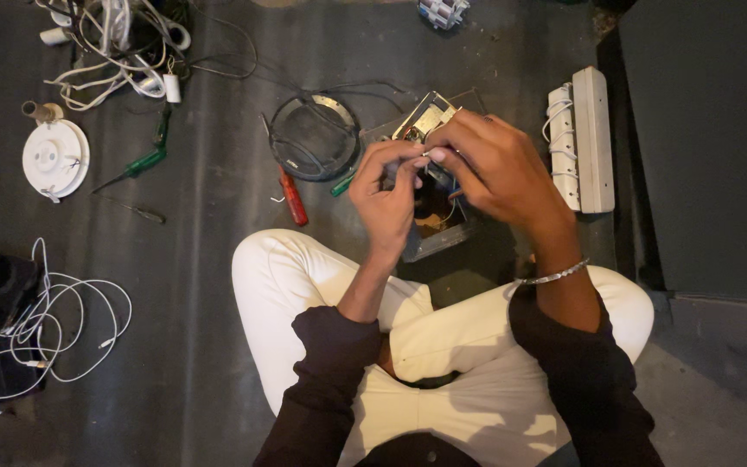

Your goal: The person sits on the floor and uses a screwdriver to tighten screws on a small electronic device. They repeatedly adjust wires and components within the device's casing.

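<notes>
I sit cross-legged in white trousers on a dark floor. My left hand (pixel 385 197) and my right hand (pixel 490 160) meet over an open metal device (pixel 430 117) with exposed circuit parts. Both pinch small wires or a tiny part above it; what exactly they hold is hidden by the fingers. A silver bracelet (pixel 553 275) circles my right wrist. A green-handled tool tip (pixel 343 183) pokes out by my left hand.
A round dark cover (pixel 315 137) and a red-handled screwdriver (pixel 292 197) lie left of the device. A white power strip (pixel 585 138) lies right. Green screwdriver (pixel 136 166), white round socket (pixel 55 158), tangled white cables (pixel 118 47) and more cable (pixel 45 329) lie left.
</notes>
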